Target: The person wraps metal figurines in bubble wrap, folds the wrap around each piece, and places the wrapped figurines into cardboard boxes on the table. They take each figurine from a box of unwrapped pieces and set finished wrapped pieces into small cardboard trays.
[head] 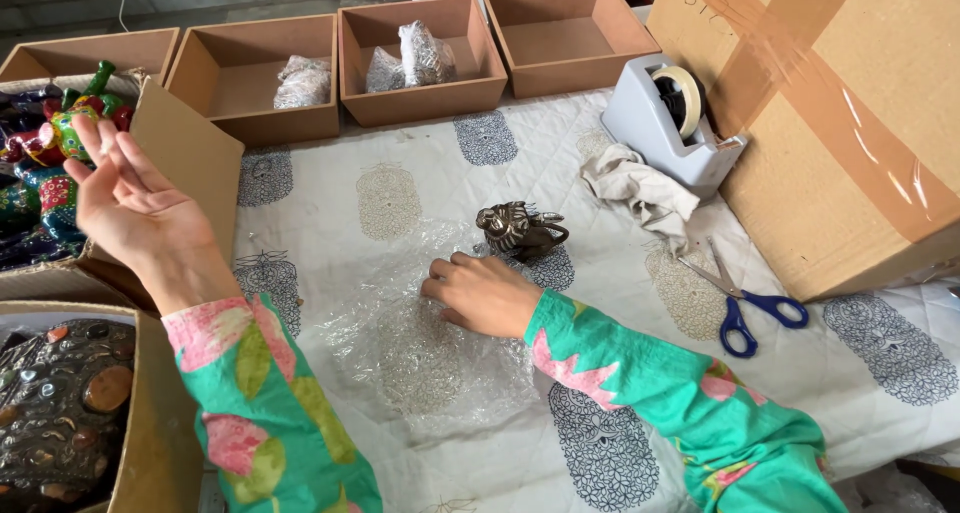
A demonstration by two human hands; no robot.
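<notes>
At the centre of the frame the right hand [483,293] lies knuckles up with its fingers curled down onto a clear, crinkled sheet of bubble wrap [420,343], pressing it flat and grasping nothing. Just beyond the fingertips, at the sheet's upper right edge, stands a small dark metal figurine [520,230], close to the hand but not touching it. The left hand [130,208] is raised at the left of the frame, palm up, fingers loosely spread and empty, held over an open cardboard box [185,158] filled with brightly painted red, green and blue figures [50,163]. The wrap lies on a white quilted cloth with grey printed motifs [400,198]. To the right of centre lie a crumpled pale rag [640,188], blue-handled scissors [745,303] and a grey tape dispenser [665,123], beside a large taped cardboard carton [840,113] at the upper right. Along the top stand shallow brown trays [420,58], two of them holding wrapped bundles [415,58]. A dark stone-studded object [60,413] sits at the lower left.
</notes>
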